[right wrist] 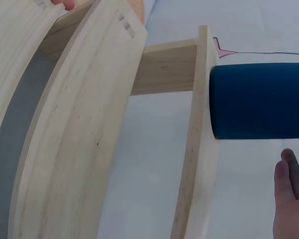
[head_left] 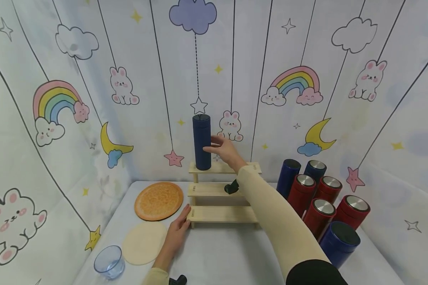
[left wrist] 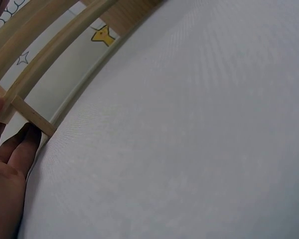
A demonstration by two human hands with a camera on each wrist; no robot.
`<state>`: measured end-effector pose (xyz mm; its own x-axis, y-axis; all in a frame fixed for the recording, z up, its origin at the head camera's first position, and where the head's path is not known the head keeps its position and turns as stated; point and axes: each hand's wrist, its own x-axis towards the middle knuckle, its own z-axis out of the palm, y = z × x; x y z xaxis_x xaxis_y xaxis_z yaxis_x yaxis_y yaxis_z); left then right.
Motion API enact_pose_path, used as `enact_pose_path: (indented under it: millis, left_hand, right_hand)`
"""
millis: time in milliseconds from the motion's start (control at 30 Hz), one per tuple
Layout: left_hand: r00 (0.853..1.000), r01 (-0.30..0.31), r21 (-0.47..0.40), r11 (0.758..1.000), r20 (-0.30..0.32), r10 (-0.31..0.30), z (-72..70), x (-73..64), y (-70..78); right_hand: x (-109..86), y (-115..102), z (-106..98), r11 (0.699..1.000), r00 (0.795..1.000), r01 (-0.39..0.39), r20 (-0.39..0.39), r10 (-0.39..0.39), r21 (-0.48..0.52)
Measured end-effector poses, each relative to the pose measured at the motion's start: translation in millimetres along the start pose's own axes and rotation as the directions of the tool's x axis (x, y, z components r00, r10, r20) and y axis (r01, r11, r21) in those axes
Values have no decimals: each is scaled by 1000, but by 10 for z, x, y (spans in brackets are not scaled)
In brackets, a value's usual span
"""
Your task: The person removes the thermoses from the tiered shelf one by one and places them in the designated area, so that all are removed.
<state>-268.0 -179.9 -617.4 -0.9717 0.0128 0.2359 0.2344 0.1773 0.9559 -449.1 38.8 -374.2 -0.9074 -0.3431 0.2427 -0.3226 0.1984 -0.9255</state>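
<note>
A tall dark-blue thermos bottle (head_left: 201, 142) stands upright at the left end of the top tier of a three-tier wooden shelf rack (head_left: 221, 214). My right hand (head_left: 225, 150) is at the bottle's right side, thumb and fingers spread. In the right wrist view, a gap shows between the fingers (right wrist: 285, 172) and the bottle (right wrist: 261, 101). My left hand (head_left: 177, 230) holds the left end of the lowest tier. Close up in the left wrist view, the left hand (left wrist: 12, 167) has its fingers against the end of the wooden rack (left wrist: 35, 117).
Several red bottles (head_left: 301, 190) with silver lids and blue bottles (head_left: 339, 243) stand grouped on the right. To the left lie a brown round disc (head_left: 158, 201), a pale round disc (head_left: 144, 242) and a clear blue glass (head_left: 109, 262). A patterned curtain (head_left: 146, 130) hangs behind.
</note>
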Motion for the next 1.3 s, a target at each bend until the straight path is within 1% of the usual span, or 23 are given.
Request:
enact_pose_path:
  millis: [200, 433, 633, 767, 867, 1000, 1133, 1300]
  left_hand:
    - [1000, 5, 5, 1000, -4, -5, 20, -9, -21]
    - [1000, -6, -8, 1000, 2, 6, 36, -21, -32]
    - [1000, -11, -12, 1000, 6, 11, 28, -28, -21]
    - [1000, -6, -5, 1000, 2, 6, 14, -30, -9]
    - [1000, 3, 6, 1000, -7, -3, 3, -36, 6]
    - [1000, -4, 14, 1000, -10, 4, -8, -36, 12]
    - [1000, -25, 11, 1000, -6, 25, -12, -15, -3]
    - [1000, -17, 24, 1000, -4, 17, -12, 3, -12]
  right_hand:
    - [47, 7, 108, 1000, 999, 10, -35, -10, 10]
    - [69, 9, 153, 1000, 998, -2, -69, 4, 26]
    - [44, 5, 153, 999, 997, -6, -73, 10, 43]
    - [22, -29, 140, 999, 998, 6, -56, -3, 50]
    - [-9, -94, 123, 998, 999, 18, -39, -15, 60]
    - [-61, -219, 66, 997, 1000, 30, -9, -29, 75]
    - [-127, -371, -39, 993, 997, 69, 19, -71, 91]
    - [-248, -576, -200, 981, 989, 125, 60, -136, 149]
